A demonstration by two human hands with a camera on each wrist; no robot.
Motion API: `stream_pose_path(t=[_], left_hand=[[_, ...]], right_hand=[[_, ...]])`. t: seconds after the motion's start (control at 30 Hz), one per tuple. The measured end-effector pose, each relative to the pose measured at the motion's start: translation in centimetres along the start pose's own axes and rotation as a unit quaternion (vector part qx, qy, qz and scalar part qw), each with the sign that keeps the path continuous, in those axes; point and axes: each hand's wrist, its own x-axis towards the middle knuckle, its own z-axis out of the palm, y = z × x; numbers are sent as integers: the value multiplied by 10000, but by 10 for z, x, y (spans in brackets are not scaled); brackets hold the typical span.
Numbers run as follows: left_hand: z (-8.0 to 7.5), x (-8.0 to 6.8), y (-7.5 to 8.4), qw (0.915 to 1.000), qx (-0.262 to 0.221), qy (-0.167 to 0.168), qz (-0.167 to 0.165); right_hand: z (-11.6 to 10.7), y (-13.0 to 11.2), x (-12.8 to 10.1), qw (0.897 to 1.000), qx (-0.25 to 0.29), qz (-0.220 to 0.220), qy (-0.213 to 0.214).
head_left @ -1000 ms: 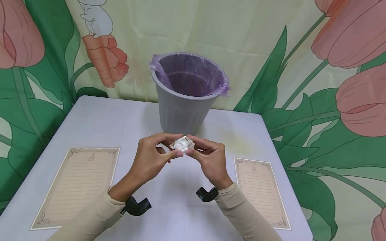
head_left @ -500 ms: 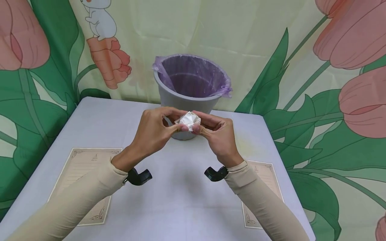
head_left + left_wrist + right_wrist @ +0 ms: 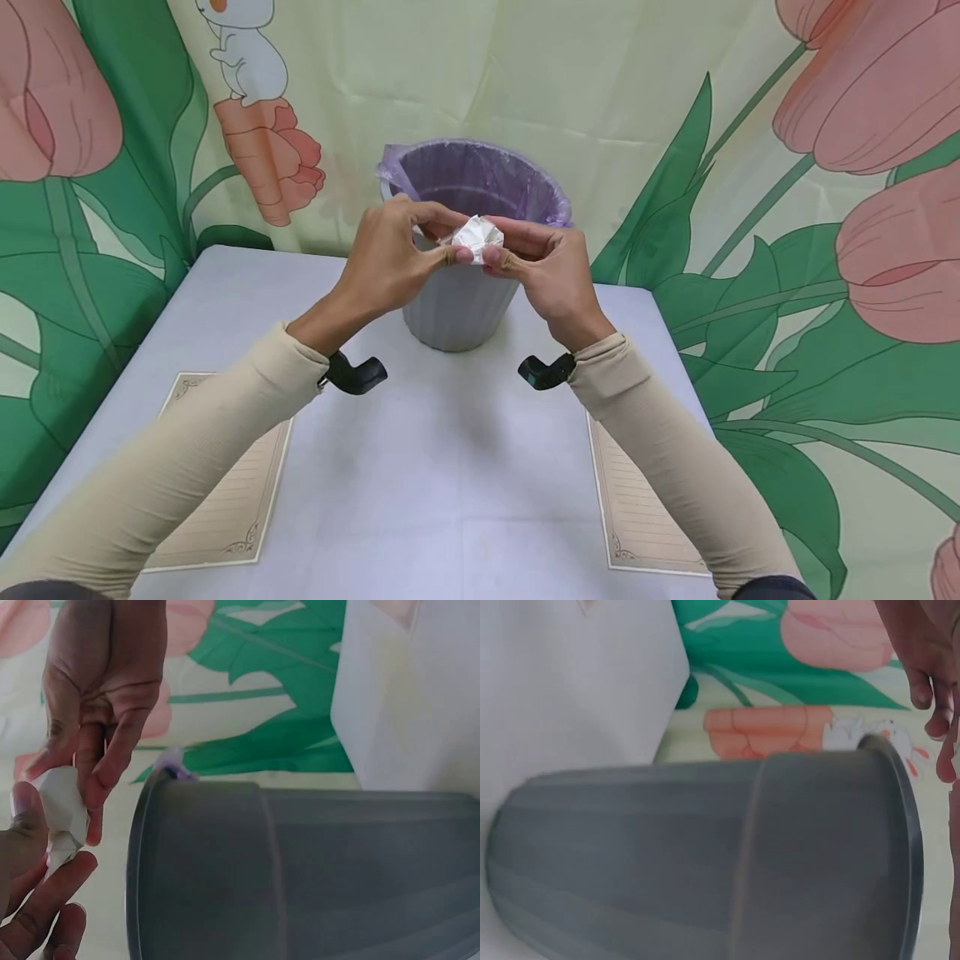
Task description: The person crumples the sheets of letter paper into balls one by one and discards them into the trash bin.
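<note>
A crumpled ball of white paper (image 3: 477,238) is pinched between both hands, held up in front of the bin's near rim. My left hand (image 3: 390,254) grips its left side with thumb and fingertips; my right hand (image 3: 551,271) pinches the right side the same way. In the left wrist view the paper ball (image 3: 64,814) shows between the two sets of fingers, beside the bin's rim. The grey trash bin (image 3: 457,308), lined with a purple plastic bag (image 3: 517,179), stands upright behind the hands. In the right wrist view the bin (image 3: 705,855) covers much of the picture.
Two lined paper sheets with ornate borders lie on the white table (image 3: 420,467): the left sheet (image 3: 225,508) and the right sheet (image 3: 637,508), both partly under the forearms. A curtain (image 3: 615,108) printed with tulips and a rabbit hangs behind.
Both hands have risen and moved forward with the crumpled paper ball, from low before the bin up to its near rim. The forearms now cover more of the sheets.
</note>
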Motion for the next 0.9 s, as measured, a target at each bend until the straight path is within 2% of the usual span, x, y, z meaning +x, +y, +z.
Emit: stream_pose_path(t=[0.2, 0.33, 0.53, 0.73, 0.9], left_hand=[[-5, 28, -8, 9997, 24, -175, -163], [-9, 46, -11, 9985, -3, -344, -424], [-12, 71, -12, 9958, 288, -544, -674], [-10, 93, -18, 9908, 546, -802, -938], [-8, 109, -23, 9822, 868, -1098, -1249]], right_hand=[[-2, -8, 27, 9998, -143, 103, 73], [-3, -13, 43, 9992, -366, 151, 88], [-5, -24, 65, 9962, -708, 470, 177], [-3, -29, 86, 9916, -883, 897, 302], [1, -28, 100, 9879, -885, 1204, 411]])
